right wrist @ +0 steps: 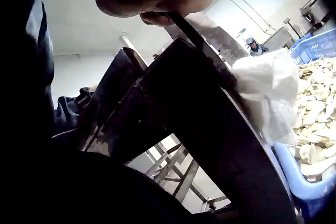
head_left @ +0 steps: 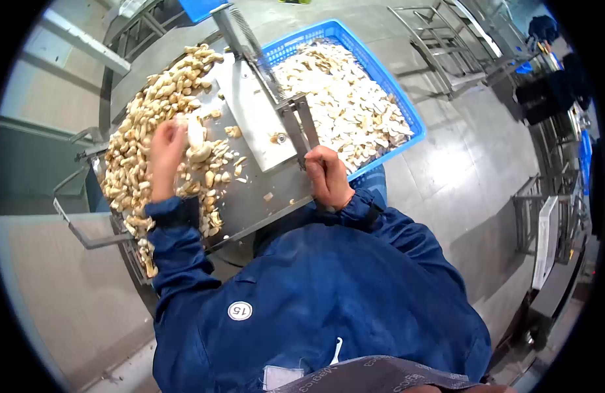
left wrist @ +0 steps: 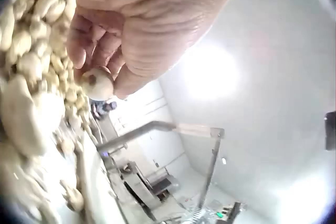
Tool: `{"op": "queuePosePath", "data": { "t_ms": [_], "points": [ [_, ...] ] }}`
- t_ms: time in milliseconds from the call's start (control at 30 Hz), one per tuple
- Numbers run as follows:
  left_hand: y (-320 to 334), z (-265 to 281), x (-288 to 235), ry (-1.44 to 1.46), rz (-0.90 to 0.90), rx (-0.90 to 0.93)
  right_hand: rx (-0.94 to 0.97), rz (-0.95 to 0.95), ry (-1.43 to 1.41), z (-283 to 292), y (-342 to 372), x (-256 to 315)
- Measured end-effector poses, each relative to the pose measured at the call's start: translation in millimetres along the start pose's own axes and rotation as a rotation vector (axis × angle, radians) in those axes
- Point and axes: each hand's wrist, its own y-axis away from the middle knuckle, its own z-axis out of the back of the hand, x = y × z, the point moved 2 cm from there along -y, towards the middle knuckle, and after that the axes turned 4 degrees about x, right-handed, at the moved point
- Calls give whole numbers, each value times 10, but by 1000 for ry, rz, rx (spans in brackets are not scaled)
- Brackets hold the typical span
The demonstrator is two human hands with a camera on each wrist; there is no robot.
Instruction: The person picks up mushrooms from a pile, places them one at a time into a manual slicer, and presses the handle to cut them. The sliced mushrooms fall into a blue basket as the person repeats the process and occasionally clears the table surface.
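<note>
My left hand [head_left: 166, 157] is over the pile of whole mushrooms [head_left: 142, 118] on the metal table. Its fingers and thumb pinch a pale mushroom, whose round end [left wrist: 97, 83] shows in the left wrist view. My right hand [head_left: 328, 177] grips the handle end of a metal slicer lever [head_left: 307, 121]. A long spring [head_left: 255, 49] runs along the slicer's frame. Beside it lies a white board [head_left: 256, 121] with a small brown bit on it. In the right wrist view, dark metal bars [right wrist: 205, 113] of the slicer hide much of the scene.
A blue basket [head_left: 417, 128] full of sliced mushrooms [head_left: 341, 98] stands right of the slicer. White plastic [right wrist: 268, 92] hangs beside it. Scattered mushroom bits lie on the metal table [head_left: 250, 209]. A bent metal rail [head_left: 86, 239] juts from the table's left side. Metal racks [head_left: 446, 52] stand beyond.
</note>
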Motion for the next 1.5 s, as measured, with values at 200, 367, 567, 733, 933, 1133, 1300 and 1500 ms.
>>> {"op": "queuePosePath", "data": {
  "t_ms": [200,367,567,733,933,1133,1300,1500],
  "points": [
    [-582,-1508,-117,264,81,77,26,-39,21,14,15,3],
    [-402,-1599,-517,77,39,104,-7,-9,-22,-9,61,-98],
    [-252,-1835,-195,337,-169,-68,-25,34,-72,-37,58,-88],
    [-239,-1816,-243,392,-120,-72,-12,-198,-97,-42,-643,648],
    [-160,-1643,-463,180,-123,-83,-31,-106,-34,-23,-440,378],
    [-158,-1658,-460,224,-231,-171,-32,-238,-192,-60,-513,532],
    [-166,-1704,-454,97,-186,-97,-84,-294,-174,-98,-674,689],
    [-188,-1737,-434,140,-217,-107,-31,-207,-102,-50,-334,358]
  ]
}}
